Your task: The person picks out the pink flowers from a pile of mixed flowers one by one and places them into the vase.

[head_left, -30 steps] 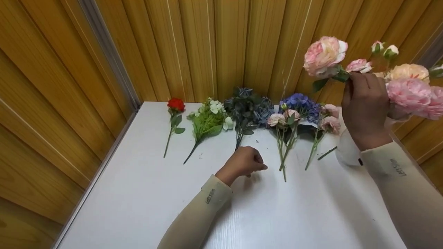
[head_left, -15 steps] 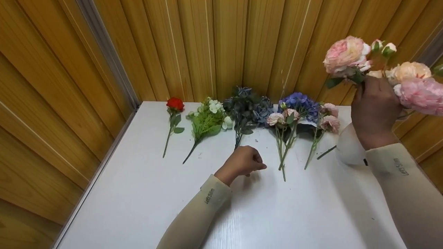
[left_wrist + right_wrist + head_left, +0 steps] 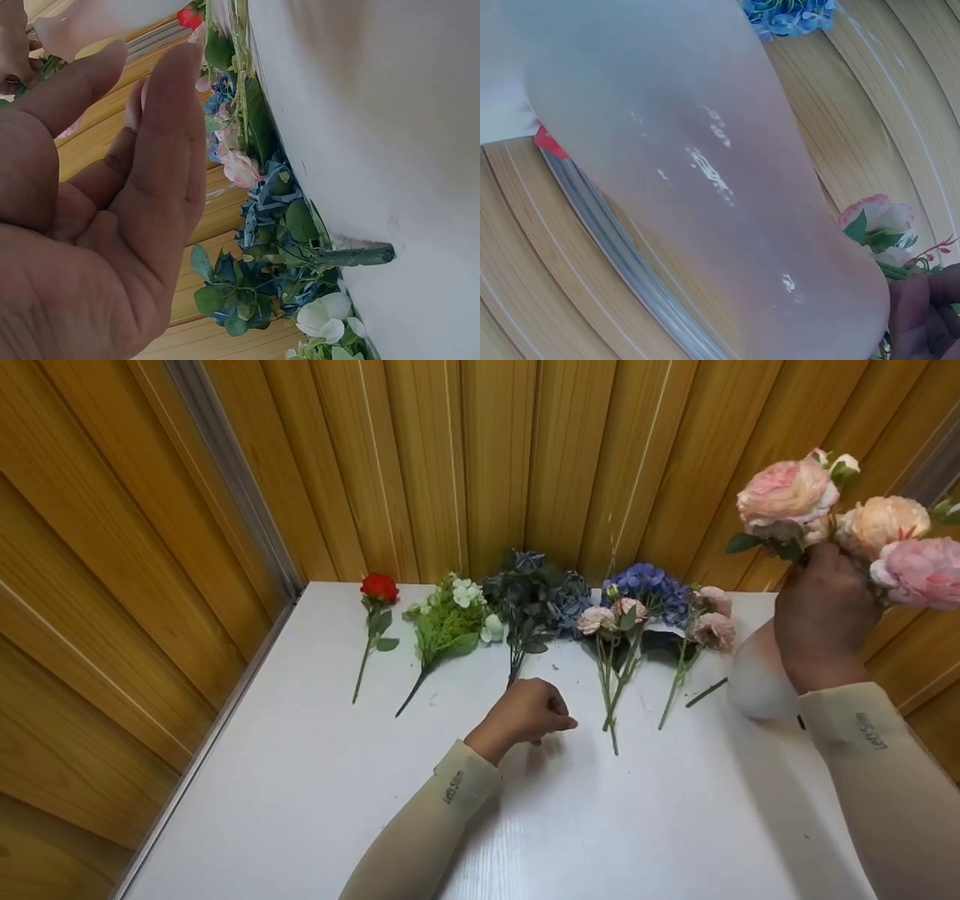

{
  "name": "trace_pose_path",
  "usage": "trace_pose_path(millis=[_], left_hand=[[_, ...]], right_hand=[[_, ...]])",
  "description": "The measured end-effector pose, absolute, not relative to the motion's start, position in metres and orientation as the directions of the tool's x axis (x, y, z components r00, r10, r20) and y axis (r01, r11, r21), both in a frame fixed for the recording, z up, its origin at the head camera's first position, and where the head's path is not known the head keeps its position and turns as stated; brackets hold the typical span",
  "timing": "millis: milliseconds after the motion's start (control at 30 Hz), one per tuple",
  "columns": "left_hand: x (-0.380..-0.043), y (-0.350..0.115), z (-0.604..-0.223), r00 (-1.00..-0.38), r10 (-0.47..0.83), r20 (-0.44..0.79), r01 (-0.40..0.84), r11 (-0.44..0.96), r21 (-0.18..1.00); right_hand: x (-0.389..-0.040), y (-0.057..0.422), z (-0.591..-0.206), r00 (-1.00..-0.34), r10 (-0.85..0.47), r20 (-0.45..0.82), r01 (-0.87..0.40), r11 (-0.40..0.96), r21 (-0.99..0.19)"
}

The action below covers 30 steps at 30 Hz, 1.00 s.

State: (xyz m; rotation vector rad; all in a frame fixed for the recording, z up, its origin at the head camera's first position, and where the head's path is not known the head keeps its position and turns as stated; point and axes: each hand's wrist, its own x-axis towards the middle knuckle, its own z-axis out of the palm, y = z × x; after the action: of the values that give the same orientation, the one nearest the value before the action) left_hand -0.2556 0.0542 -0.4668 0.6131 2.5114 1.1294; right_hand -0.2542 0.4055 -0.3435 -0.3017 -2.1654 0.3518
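Observation:
My right hand [image 3: 829, 611] is raised at the mouth of a frosted white-pink vase [image 3: 705, 150]. In the right wrist view its fingertips [image 3: 911, 296] pinch the green stem of a pale pink peony [image 3: 787, 495]. A peach flower [image 3: 885, 526], a pink flower [image 3: 922, 574] and small buds [image 3: 845, 466] stand beside it above the vase. The hand hides much of the vase and the lower stems. My left hand [image 3: 525, 711] rests over the white table, fingers loosely bent, holding nothing, near the stems of a dark blue bouquet [image 3: 529, 600].
Along the back of the table [image 3: 300, 780] lie a red flower [image 3: 380, 587], a green-and-white sprig [image 3: 450, 622], a blue-purple hydrangea [image 3: 651, 589], and small pink roses [image 3: 598, 619] with more pink ones [image 3: 712, 630]. A wood-panelled wall [image 3: 495, 457] rises behind.
My right hand has moved right and slightly down, carrying the pale pink peony closer to the other flowers in the vase. The left hand has stayed in place.

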Motion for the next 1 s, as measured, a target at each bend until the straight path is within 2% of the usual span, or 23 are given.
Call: trace_pose_path(millis=[200, 333, 467, 633, 867, 1000], left_hand=[[-0.255, 0.054, -0.466, -0.858, 0.502, -0.106, 0.258, 0.6, 0.757], [-0.255, 0.054, -0.466, -0.858, 0.503, -0.107, 0.253, 0.594, 0.763], [-0.255, 0.053, -0.469, -0.858, 0.501, -0.111, 0.246, 0.591, 0.768], [-0.256, 0.053, -0.47, -0.858, 0.499, -0.122, 0.236, 0.594, 0.769], [-0.254, 0.055, -0.471, -0.858, 0.5, -0.118, 0.234, 0.585, 0.777], [-0.254, 0.057, -0.471, -0.861, 0.496, -0.112, 0.242, 0.595, 0.767]], right_hand=[[-0.254, 0.405, -0.348, -0.553, 0.361, 0.751, 0.129, 0.928, -0.351], [-0.252, 0.406, -0.348, -0.578, 0.379, 0.723, 0.164, 0.921, -0.352], [-0.249, 0.408, -0.349, -0.587, 0.379, 0.716, 0.164, 0.921, -0.353], [-0.244, 0.409, -0.35, -0.552, 0.347, 0.758, 0.117, 0.932, -0.342], [-0.237, 0.404, -0.354, -0.646, 0.369, 0.668, 0.1, 0.908, -0.406], [-0.235, 0.402, -0.364, -0.665, 0.331, 0.669, 0.074, 0.921, -0.382]])
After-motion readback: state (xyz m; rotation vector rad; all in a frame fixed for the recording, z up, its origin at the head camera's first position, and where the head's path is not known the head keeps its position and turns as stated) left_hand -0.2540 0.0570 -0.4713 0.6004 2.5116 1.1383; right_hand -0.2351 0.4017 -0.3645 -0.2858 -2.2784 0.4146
